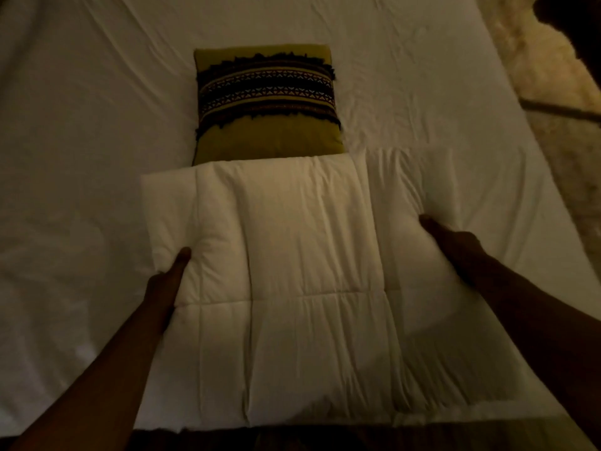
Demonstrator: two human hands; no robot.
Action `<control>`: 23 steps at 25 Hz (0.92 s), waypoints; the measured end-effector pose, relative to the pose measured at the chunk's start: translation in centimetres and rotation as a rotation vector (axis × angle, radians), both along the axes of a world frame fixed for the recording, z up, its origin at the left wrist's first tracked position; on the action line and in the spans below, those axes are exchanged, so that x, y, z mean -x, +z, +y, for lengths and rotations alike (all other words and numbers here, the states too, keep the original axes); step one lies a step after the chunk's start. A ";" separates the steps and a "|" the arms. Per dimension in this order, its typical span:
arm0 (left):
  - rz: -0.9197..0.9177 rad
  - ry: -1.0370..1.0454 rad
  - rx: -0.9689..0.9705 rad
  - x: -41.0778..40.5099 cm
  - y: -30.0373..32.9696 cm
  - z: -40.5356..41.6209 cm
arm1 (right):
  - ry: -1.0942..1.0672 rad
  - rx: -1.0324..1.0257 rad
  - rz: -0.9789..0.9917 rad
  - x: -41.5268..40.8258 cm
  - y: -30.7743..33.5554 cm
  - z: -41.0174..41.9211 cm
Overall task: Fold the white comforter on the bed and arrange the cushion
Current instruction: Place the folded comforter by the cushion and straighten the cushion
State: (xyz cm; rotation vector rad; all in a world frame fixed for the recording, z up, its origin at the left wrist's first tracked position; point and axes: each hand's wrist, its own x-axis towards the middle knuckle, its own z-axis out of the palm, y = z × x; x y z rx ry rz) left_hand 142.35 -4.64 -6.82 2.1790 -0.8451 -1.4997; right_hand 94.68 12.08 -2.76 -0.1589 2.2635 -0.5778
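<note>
Comforter (302,275) already folded into thick pad, near edge of bed (81,141). My left hand (166,284) grips its left edge, right hand (452,245) its right. Far edge overlaps cushion (266,102). Judge: folding done; next set pad square, then place cushion.

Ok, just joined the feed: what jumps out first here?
The folded white comforter fills the near centre of the bed, with the left hand and right hand gripping its side edges. Just beyond its far edge lies an olive cushion with a dark patterned band.
</note>
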 end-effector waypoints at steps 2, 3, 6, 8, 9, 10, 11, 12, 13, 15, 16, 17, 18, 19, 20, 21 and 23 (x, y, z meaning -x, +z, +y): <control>-0.028 0.017 0.030 -1.1 2.0 0.9 | -0.017 0.057 0.001 -2.3 2.2 0.2; -0.041 0.030 0.044 -2.0 3.3 1.3 | -0.023 0.065 0.007 -3.4 3.2 0.4; -0.022 0.053 0.069 -5.9 7.8 2.3 | -0.023 0.111 0.000 -7.2 6.2 0.0; -0.033 0.087 0.102 -9.7 9.7 2.6 | -0.007 0.139 -0.012 -10.2 7.6 -0.5; -0.039 0.102 0.120 -11.9 10.6 2.7 | 0.005 0.155 -0.006 -12.1 8.2 -0.9; -0.041 0.103 0.136 -13.9 11.3 2.9 | 0.007 0.168 -0.003 -13.9 8.8 -1.0; -0.041 0.122 0.154 -15.7 12.0 3.0 | 0.006 0.186 0.003 -15.7 9.4 -1.3; -0.016 0.132 0.175 -18.1 12.9 3.1 | 0.011 0.204 0.007 -18.1 10.1 -1.7; -0.004 0.141 0.197 -20.7 13.6 3.2 | 0.024 0.222 0.010 -20.7 10.8 -2.1; 0.022 0.172 0.206 -26.2 14.8 3.2 | 0.064 0.252 0.015 -26.4 12.5 -3.1; 0.051 0.184 0.205 -29.0 15.5 3.1 | 0.076 0.269 0.022 -29.3 13.3 -3.7; 0.077 0.180 0.203 -32.0 15.9 3.1 | 0.092 0.289 0.029 -32.1 13.8 -4.5; 0.097 0.176 0.199 -34.4 16.5 3.3 | 0.113 0.300 0.034 -34.5 14.4 -5.1; 0.130 0.178 0.205 -36.7 16.7 3.3 | 0.127 0.307 0.035 -36.6 14.9 -5.8; 0.166 0.183 0.218 -39.2 17.1 3.3 | 0.138 0.310 0.036 -38.9 15.2 -6.7; 0.215 0.190 0.245 -41.6 17.2 3.2 | 0.149 0.313 0.028 -41.1 15.4 -7.8; 0.287 0.198 0.269 -45.7 17.4 3.1 | 0.194 0.327 0.039 -45.1 15.9 -10.0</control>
